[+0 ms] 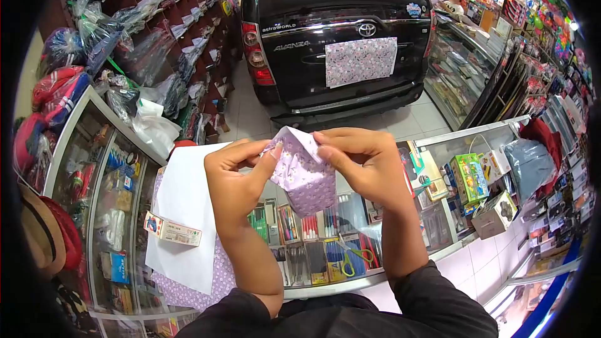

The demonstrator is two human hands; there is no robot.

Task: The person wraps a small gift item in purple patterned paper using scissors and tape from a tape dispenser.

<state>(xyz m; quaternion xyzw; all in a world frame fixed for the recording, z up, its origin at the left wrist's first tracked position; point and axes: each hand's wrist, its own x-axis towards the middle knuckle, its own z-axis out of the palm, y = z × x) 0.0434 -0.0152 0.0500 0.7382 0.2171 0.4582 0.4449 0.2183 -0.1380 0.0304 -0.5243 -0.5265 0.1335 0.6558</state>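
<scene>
Between my two hands hangs a small purple flowered paper bag, raised above the glass counter. My left hand pinches its upper left edge between thumb and fingers. At the upper right edge, my right hand grips the paper the same way. The bag's top looks partly spread, with a paler inner side showing. Green-handled scissors lie on the counter below it. To the left are white paper sheets over purple flowered paper, with a small printed box on top.
The glass counter displays pens and stationery. A green-yellow box and an opened box stand at right. A black car is parked beyond. Plastic-wrapped goods fill shelves at left; a person is far back right.
</scene>
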